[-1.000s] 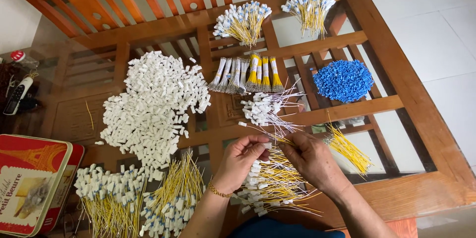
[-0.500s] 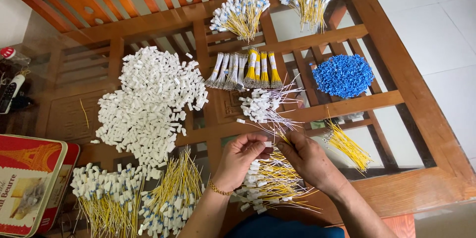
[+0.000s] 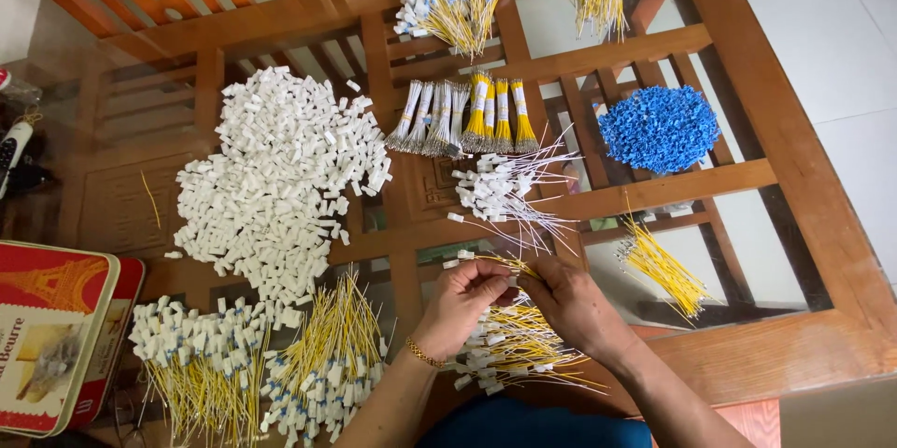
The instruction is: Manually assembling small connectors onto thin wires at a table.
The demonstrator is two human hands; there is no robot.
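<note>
My left hand (image 3: 464, 297) and my right hand (image 3: 567, 298) meet over a loose pile of yellow wires with white connectors (image 3: 509, 345) near the table's front edge. Both pinch a thin yellow wire with a white connector (image 3: 478, 264) between their fingertips. A gold bracelet (image 3: 422, 353) circles my left wrist. Just beyond my hands lies a small fan of white wires with white connectors (image 3: 505, 191).
A big heap of white connectors (image 3: 276, 182) lies at left, blue connectors (image 3: 660, 128) at right, bare yellow wires (image 3: 665, 268) beside them. Bundled wires (image 3: 462, 118) sit mid-table, finished bunches (image 3: 252, 364) at front left and at the back (image 3: 458, 0). A red tin (image 3: 56, 336) stands far left on the glass-topped wooden table (image 3: 794, 177).
My hands have stayed in the same spot, with only small finger movements on the wire. The view has shifted slightly.
</note>
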